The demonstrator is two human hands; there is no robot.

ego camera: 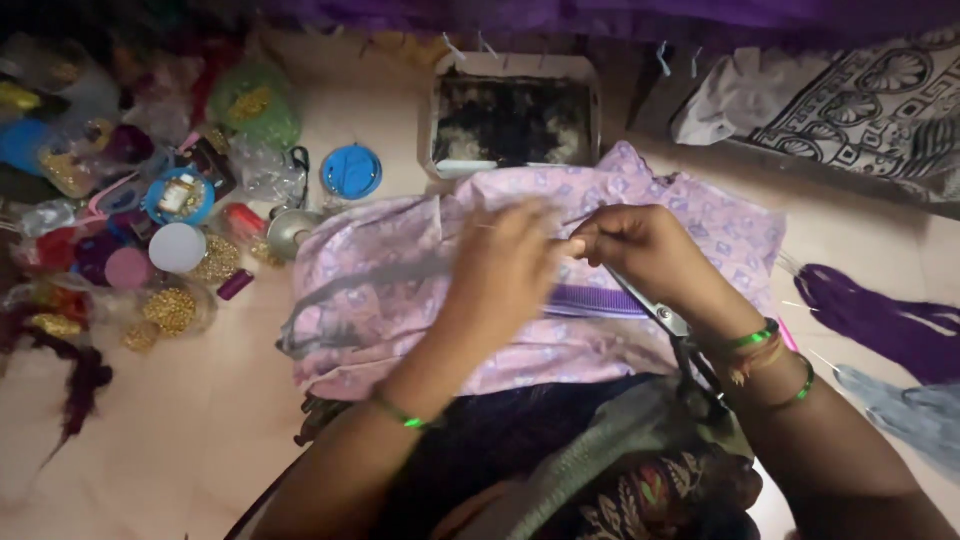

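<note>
A pink patterned cushion (380,290) lies across my lap on the floor. My left hand (505,270) rests over its middle, blurred by motion, fingers bent toward the right hand. My right hand (640,245) is closed, pinching something small where the two hands meet; I cannot tell what it is. A purple strip (595,300) lies on the cushion just under my hands. A pair of scissors (680,340) lies under my right wrist, its handles near my lap.
A tray of dark material (515,120) stands beyond the cushion. At the left lie many small pots, lids and bags of gold beads (170,310) and a blue lid (351,172). Purple tassels (880,320) and a patterned cloth (880,110) lie at the right.
</note>
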